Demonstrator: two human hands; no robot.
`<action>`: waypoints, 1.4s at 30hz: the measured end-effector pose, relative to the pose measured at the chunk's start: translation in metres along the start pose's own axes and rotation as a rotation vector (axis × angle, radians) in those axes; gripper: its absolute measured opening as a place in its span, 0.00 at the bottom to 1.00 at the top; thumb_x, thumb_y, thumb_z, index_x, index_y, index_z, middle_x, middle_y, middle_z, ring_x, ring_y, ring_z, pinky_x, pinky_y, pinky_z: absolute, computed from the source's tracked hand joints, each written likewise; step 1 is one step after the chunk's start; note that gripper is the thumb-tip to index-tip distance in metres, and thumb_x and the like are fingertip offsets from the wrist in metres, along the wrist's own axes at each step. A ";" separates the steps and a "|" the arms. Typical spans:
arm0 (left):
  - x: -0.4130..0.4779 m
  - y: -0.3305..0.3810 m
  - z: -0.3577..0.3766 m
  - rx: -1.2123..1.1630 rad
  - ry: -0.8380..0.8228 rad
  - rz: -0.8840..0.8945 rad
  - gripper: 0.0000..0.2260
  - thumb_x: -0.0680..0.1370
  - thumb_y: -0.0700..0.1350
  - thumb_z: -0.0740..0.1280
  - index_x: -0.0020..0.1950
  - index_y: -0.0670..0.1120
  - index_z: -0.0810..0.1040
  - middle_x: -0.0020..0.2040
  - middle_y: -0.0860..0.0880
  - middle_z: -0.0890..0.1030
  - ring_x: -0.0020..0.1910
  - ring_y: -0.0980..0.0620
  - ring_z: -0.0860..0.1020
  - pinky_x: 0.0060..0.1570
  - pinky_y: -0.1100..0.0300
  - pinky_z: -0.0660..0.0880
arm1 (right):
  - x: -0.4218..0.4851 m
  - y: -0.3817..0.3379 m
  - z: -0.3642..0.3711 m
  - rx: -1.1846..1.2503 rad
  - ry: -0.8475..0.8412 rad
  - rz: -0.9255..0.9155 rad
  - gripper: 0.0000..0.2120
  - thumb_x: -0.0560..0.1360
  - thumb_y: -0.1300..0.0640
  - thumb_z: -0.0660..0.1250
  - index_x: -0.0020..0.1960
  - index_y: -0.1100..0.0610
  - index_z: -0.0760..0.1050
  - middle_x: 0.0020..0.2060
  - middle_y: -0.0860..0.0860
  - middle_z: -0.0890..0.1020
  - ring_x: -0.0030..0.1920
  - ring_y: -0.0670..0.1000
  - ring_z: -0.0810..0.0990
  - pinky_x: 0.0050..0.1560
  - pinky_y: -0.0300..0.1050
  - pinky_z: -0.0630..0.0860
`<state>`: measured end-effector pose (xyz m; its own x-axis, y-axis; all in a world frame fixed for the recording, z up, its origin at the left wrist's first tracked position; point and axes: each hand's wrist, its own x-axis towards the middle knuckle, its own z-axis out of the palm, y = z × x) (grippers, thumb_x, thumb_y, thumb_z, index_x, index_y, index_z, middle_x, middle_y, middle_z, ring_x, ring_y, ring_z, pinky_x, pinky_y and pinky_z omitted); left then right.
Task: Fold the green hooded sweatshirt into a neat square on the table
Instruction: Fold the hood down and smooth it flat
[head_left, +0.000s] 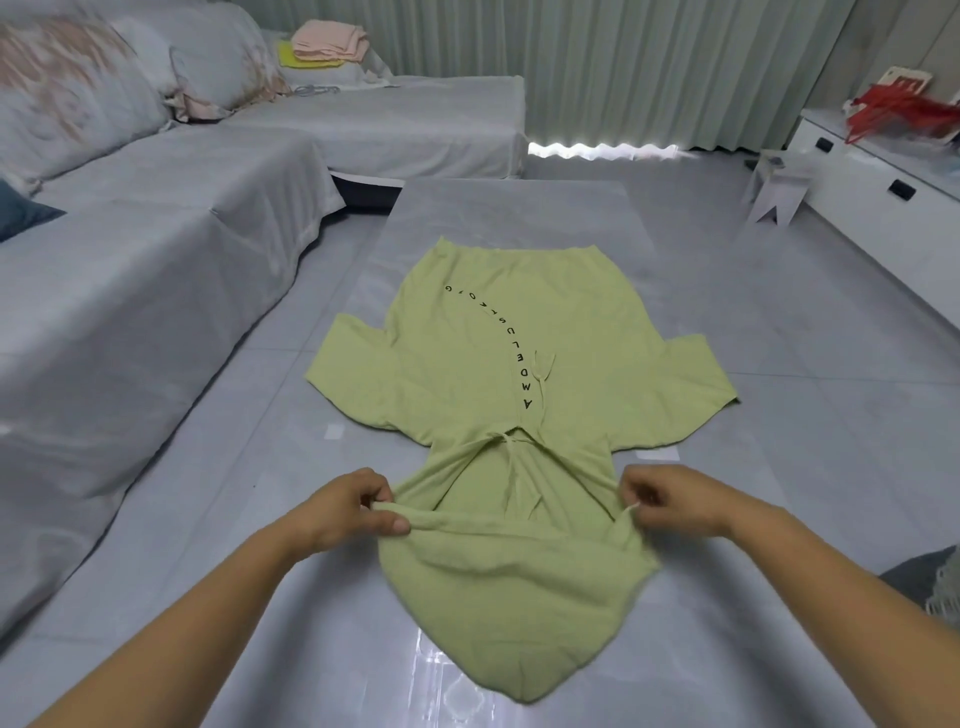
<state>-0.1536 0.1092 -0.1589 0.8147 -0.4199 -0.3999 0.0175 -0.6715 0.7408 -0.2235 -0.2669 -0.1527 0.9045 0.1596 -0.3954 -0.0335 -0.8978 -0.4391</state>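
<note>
- The green hooded sweatshirt (511, 364) is lying flat on the table (691, 291), print side up, sleeves out, hood (511, 597) closest to the person.
- The left hand (345, 506) is pinched shut on the hood's left edge, and the right hand (667, 499) is pinched on the right edge by the drawstring.
- Looks like the hood step, so barely started.
- Next move, I'd guess: lift both edges evenly and flip the hood up over the chest, keeping it flat.
</note>
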 end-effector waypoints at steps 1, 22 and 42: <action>-0.001 -0.002 0.003 -0.057 0.035 -0.021 0.18 0.61 0.52 0.76 0.37 0.44 0.71 0.41 0.49 0.73 0.40 0.52 0.70 0.42 0.62 0.66 | -0.004 0.008 -0.003 0.161 0.073 0.048 0.10 0.71 0.60 0.64 0.37 0.47 0.68 0.36 0.45 0.75 0.35 0.44 0.71 0.39 0.38 0.69; -0.005 -0.004 0.046 -0.600 0.338 -0.280 0.21 0.65 0.41 0.77 0.52 0.43 0.71 0.44 0.44 0.75 0.41 0.45 0.75 0.39 0.56 0.73 | -0.008 0.008 0.049 0.685 0.350 0.363 0.18 0.70 0.57 0.72 0.53 0.55 0.65 0.42 0.51 0.71 0.43 0.51 0.72 0.35 0.38 0.66; -0.018 0.015 0.100 -0.162 0.829 0.081 0.18 0.77 0.43 0.63 0.66 0.43 0.70 0.65 0.45 0.72 0.64 0.50 0.69 0.65 0.62 0.62 | -0.016 -0.051 0.107 0.155 0.885 0.130 0.20 0.74 0.52 0.56 0.57 0.64 0.75 0.58 0.63 0.77 0.58 0.61 0.73 0.61 0.44 0.62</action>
<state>-0.2257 0.0460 -0.1944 0.9772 0.1634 0.1359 -0.0275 -0.5367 0.8433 -0.2814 -0.1799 -0.2101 0.8835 -0.3703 0.2868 -0.1573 -0.8114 -0.5630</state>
